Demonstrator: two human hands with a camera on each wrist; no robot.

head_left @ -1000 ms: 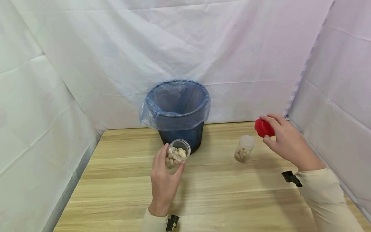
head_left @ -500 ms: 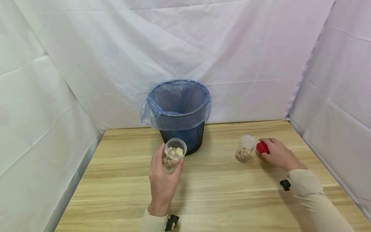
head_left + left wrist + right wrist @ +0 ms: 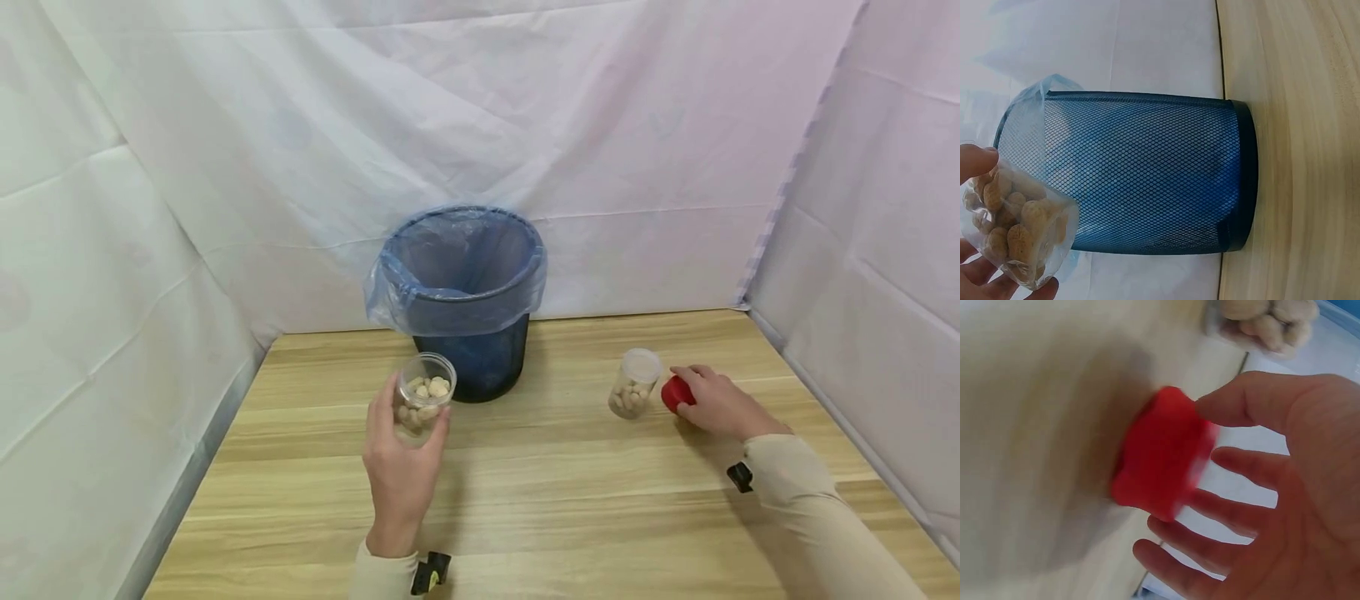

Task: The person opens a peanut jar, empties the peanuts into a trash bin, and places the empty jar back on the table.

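Note:
In the head view my left hand (image 3: 405, 467) grips a clear, lidless jar (image 3: 426, 392) of peanuts, held up in front of the bin and tilted. The left wrist view shows the peanuts (image 3: 1019, 234) through the jar's wall, with fingers on both sides. My right hand (image 3: 723, 406) holds a red lobed piece (image 3: 678, 394) that looks like a lid, low by the tabletop. In the right wrist view the thumb is on one edge of this blurred piece (image 3: 1163, 453) and fingers are at the other. Left of it stands a second peanut jar (image 3: 634, 385) with a whitish, translucent top.
A dark blue mesh bin (image 3: 480, 358) lined with a blue plastic bag (image 3: 472, 315) stands at the table's back. The wood-patterned table (image 3: 540, 500) is enclosed by white sheets (image 3: 375, 150) at the back and sides.
My right hand has lowered the red lid to beside the standing jar. My left hand has shifted left with the open jar. The bin and the second jar have stayed put.

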